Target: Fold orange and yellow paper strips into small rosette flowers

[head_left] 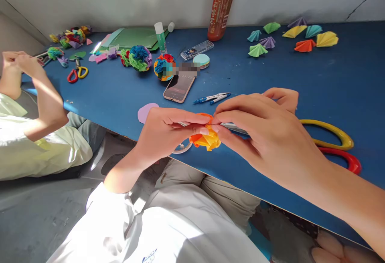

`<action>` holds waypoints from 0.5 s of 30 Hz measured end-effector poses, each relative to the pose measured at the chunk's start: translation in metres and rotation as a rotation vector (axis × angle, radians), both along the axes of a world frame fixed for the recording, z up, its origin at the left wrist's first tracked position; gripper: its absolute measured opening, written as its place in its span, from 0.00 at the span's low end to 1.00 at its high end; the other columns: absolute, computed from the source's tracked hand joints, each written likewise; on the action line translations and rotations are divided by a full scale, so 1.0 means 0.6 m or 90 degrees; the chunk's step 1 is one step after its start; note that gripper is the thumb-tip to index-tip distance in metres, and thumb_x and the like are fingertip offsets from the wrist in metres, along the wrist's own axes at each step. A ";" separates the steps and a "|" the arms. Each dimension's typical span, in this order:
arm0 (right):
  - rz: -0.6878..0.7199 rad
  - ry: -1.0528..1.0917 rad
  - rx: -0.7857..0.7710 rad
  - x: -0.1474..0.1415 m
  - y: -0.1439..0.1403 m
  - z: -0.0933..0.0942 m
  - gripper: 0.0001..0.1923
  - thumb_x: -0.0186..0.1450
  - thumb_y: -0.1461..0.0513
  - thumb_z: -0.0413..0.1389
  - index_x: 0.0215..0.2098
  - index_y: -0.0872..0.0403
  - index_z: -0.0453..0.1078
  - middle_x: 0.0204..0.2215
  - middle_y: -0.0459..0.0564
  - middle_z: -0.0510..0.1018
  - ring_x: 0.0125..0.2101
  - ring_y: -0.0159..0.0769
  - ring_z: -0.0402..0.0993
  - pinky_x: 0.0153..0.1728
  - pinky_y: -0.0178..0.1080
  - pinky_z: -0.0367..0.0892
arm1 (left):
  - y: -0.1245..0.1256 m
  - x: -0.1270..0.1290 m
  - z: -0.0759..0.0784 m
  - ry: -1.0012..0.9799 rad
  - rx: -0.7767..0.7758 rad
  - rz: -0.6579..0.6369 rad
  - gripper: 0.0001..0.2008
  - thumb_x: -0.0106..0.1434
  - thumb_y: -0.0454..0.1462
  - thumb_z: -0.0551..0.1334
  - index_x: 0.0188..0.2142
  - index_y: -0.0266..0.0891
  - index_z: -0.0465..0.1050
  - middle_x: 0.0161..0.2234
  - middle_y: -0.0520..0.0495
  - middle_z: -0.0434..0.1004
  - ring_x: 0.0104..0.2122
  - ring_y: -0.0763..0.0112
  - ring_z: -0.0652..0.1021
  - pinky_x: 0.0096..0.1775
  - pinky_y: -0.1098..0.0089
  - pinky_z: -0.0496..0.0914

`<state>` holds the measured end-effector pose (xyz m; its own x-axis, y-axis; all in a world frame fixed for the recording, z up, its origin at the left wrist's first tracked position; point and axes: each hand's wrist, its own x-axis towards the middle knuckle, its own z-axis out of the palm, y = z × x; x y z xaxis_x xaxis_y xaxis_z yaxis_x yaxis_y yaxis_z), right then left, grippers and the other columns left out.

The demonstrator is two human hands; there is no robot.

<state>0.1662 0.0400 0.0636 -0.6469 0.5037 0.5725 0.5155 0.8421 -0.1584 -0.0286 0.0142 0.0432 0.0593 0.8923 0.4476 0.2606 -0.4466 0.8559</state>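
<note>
My left hand (pixel 162 132) pinches a bunch of pleated orange and yellow paper (pixel 207 138) between thumb and fingers, just over the table's front edge. From the other side, the thumb and fingertips of my right hand (pixel 258 122) close on the same paper at its upper edge. Beneath my right hand lie large scissors (pixel 337 134) with one yellow and one red handle; part of a blade shows between the fingers. A clear ring-shaped item (pixel 182 148) is partly hidden behind my left hand. A lilac paper disc (pixel 146 112) sits beside that hand.
Pleated paper fans (pixel 267 42) are spread at the back right. Paper balls (pixel 140 58), a phone (pixel 180 84), pens (pixel 212 98), a glue stick (pixel 161 38), paper discs (pixel 201 60) and a red bottle (pixel 221 10) stand or lie along the blue table (pixel 240 70). A co-worker's hands (pixel 25 64) are at left.
</note>
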 end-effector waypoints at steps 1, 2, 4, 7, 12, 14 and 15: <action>-0.001 0.001 -0.006 0.000 -0.001 0.000 0.05 0.70 0.63 0.51 0.35 0.52 0.67 0.38 0.48 0.77 0.33 0.37 0.74 0.43 0.49 0.54 | 0.000 0.001 0.001 0.003 0.008 0.000 0.11 0.52 0.29 0.70 0.34 0.46 0.82 0.31 0.56 0.84 0.29 0.75 0.82 0.29 0.79 0.80; -0.003 0.006 -0.012 0.000 -0.002 0.000 0.05 0.70 0.63 0.51 0.35 0.51 0.67 0.38 0.47 0.77 0.33 0.37 0.74 0.43 0.49 0.54 | -0.001 0.001 0.001 0.008 0.017 0.000 0.11 0.52 0.28 0.70 0.34 0.46 0.82 0.31 0.56 0.84 0.29 0.75 0.82 0.29 0.79 0.80; -0.006 0.011 -0.031 0.000 -0.004 -0.002 0.06 0.70 0.63 0.50 0.35 0.51 0.67 0.38 0.46 0.77 0.33 0.37 0.73 0.43 0.49 0.55 | -0.002 0.003 0.001 0.019 0.027 -0.001 0.11 0.52 0.29 0.70 0.34 0.45 0.82 0.30 0.56 0.83 0.29 0.75 0.82 0.29 0.78 0.80; -0.009 0.020 -0.049 -0.003 -0.008 -0.007 0.08 0.70 0.63 0.50 0.34 0.51 0.68 0.38 0.47 0.77 0.33 0.36 0.73 0.43 0.48 0.55 | -0.002 0.004 0.001 0.033 0.027 -0.019 0.09 0.52 0.31 0.71 0.33 0.44 0.82 0.30 0.55 0.83 0.28 0.75 0.82 0.30 0.78 0.80; 0.008 0.028 -0.043 -0.005 -0.003 -0.008 0.09 0.71 0.64 0.49 0.35 0.52 0.69 0.37 0.48 0.77 0.34 0.35 0.73 0.42 0.47 0.56 | 0.003 0.003 -0.002 0.020 0.061 -0.024 0.08 0.52 0.30 0.71 0.32 0.42 0.81 0.29 0.54 0.82 0.29 0.76 0.81 0.29 0.79 0.77; 0.032 0.040 -0.051 -0.003 0.000 -0.002 0.08 0.71 0.63 0.49 0.35 0.52 0.69 0.36 0.48 0.77 0.35 0.34 0.73 0.41 0.45 0.60 | 0.004 0.003 -0.007 0.004 0.091 -0.021 0.08 0.52 0.29 0.71 0.32 0.42 0.80 0.29 0.54 0.82 0.28 0.77 0.80 0.28 0.79 0.75; 0.048 0.050 -0.061 -0.001 0.001 0.002 0.07 0.70 0.63 0.50 0.36 0.52 0.69 0.36 0.48 0.76 0.36 0.34 0.73 0.41 0.44 0.62 | 0.004 0.004 -0.011 -0.005 0.108 -0.016 0.08 0.52 0.30 0.71 0.33 0.42 0.79 0.29 0.53 0.82 0.28 0.77 0.80 0.28 0.79 0.74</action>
